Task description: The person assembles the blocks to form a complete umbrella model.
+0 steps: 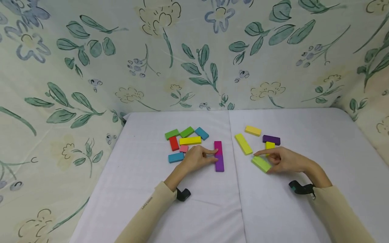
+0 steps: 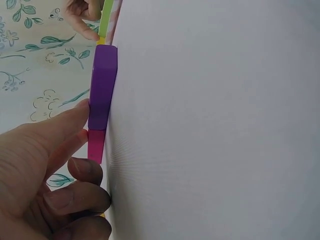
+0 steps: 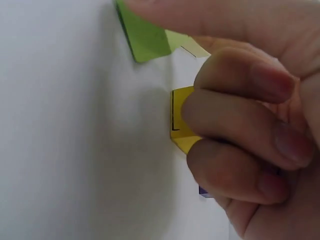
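Observation:
A magenta block [image 1: 218, 146] and a purple block [image 1: 219, 165] lie end to end on the white cloth. My left hand [image 1: 197, 158] has its index fingertip at the magenta block and its thumb against the purple block's left side; its other fingers curl below, as the left wrist view shows. On the right, my right hand [image 1: 287, 160] pinches a lime green block [image 1: 260, 164] by its ends between index finger and thumb. In the right wrist view the remaining fingers are folded in front of a yellow block [image 3: 181, 112].
Left of the pair is a loose group: red block [image 1: 174, 143], pink block [image 1: 183, 149], long yellow block [image 1: 190, 140], plus green and blue ones. At right are a yellow-green block [image 1: 243, 144], an orange-yellow block [image 1: 253, 131] and a dark purple block [image 1: 271, 139]. Patterned cloth hangs behind.

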Tool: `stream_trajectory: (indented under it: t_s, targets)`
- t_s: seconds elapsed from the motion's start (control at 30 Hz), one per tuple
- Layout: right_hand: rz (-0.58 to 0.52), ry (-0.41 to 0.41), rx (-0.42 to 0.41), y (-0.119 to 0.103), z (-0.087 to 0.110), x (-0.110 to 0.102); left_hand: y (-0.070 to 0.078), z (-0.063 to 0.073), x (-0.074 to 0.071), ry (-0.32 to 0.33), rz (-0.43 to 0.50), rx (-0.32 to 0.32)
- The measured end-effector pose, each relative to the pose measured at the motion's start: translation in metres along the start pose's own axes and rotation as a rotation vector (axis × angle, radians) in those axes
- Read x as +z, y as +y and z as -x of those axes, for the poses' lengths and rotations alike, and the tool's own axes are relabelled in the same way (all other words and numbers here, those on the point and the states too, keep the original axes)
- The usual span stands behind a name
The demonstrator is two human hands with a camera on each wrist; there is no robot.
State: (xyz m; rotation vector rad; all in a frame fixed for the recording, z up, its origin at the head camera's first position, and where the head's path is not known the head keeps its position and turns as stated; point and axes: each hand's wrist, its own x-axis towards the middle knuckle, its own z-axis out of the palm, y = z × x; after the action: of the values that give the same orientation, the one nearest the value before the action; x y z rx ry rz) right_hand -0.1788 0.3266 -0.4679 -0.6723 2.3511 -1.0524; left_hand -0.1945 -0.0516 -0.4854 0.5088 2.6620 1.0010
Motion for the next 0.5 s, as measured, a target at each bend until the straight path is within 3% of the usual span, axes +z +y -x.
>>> stream_trajectory:
  t_s: [0.23, 0.5]
  targets:
    - [0.002, 0.021, 0.018, 0.0, 0.001, 0.004, 0.0, 0.001, 0.0, 0.002, 0.007, 0.0]
    - [0.072, 0.15, 0.111, -0.013, 0.0, 0.02, -0.001, 0.001, 0.0, 0.007, 0.011, 0.003]
